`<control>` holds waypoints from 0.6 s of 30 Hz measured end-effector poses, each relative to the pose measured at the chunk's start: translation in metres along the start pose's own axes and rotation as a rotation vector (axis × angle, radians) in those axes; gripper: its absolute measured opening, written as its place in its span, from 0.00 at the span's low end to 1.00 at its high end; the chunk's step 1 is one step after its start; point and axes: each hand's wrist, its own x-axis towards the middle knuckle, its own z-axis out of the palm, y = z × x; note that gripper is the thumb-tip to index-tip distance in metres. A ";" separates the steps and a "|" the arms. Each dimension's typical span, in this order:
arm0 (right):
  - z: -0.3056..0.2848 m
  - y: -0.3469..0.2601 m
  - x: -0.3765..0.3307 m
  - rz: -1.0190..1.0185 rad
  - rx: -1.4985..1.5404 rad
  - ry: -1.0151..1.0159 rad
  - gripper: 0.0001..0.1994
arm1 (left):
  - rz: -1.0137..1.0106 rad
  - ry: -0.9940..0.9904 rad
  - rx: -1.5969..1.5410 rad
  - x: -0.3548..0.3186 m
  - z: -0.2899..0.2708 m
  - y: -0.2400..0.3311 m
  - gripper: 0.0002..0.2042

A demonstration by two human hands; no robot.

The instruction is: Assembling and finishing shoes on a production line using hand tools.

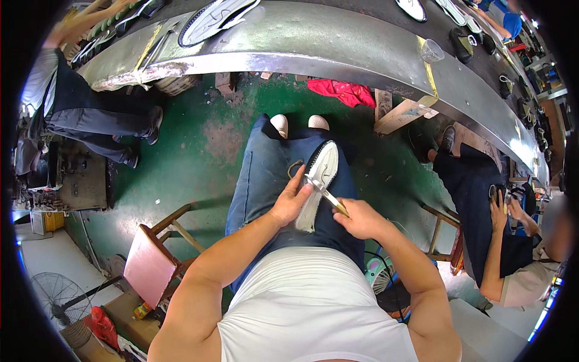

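Note:
Across my lap lies a shoe (325, 164), its white underside facing up and a dark stitched-looking edge around the toe. My left hand (291, 200) grips its left side, with the thumb over the edge near the middle. My right hand (360, 218) is closed around the pale handle of a metal hand tool (325, 193). The tool's metal head rests at the shoe's middle, beside my left thumb; its exact kind is hard to make out. A thin brown cord (294, 165) loops out beside my left fingers.
A long metal-edged bench (313, 30) curves ahead, bearing several shoes and a clear plastic cup (430, 50). Red cloth (342, 92) lies under it. Co-workers sit at left and right. A pink-seated chair (151, 262) and a floor fan (54, 297) stand behind left; a small green fan (379, 273) is beside me.

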 end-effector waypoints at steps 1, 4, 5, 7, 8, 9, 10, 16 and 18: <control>-0.006 -0.007 0.003 -0.001 0.002 0.002 0.13 | 0.000 0.000 0.003 0.003 0.000 0.001 0.35; -0.012 -0.012 0.007 -0.094 -0.397 0.187 0.15 | 0.124 0.090 0.174 0.000 0.003 0.004 0.34; -0.017 -0.007 0.010 -0.093 -0.399 0.183 0.15 | 0.123 0.091 0.169 0.001 0.004 0.002 0.34; -0.026 -0.001 0.019 0.323 0.661 -0.159 0.17 | 0.152 0.119 0.292 0.000 0.005 0.003 0.34; -0.025 0.000 0.021 0.323 0.659 -0.162 0.17 | 0.153 0.122 0.290 -0.001 0.006 0.006 0.34; -0.021 0.002 0.022 0.315 0.695 -0.164 0.16 | 0.182 0.132 0.370 -0.003 0.006 0.008 0.34; -0.014 0.005 0.025 0.304 0.732 -0.165 0.15 | 0.213 0.143 0.454 -0.004 0.006 0.014 0.34; 0.069 -0.005 0.024 0.123 0.479 0.373 0.10 | 0.297 0.065 0.581 -0.006 0.001 0.025 0.33; 0.075 -0.008 0.023 0.135 0.455 0.393 0.10 | 0.404 0.062 0.737 0.000 -0.003 0.020 0.34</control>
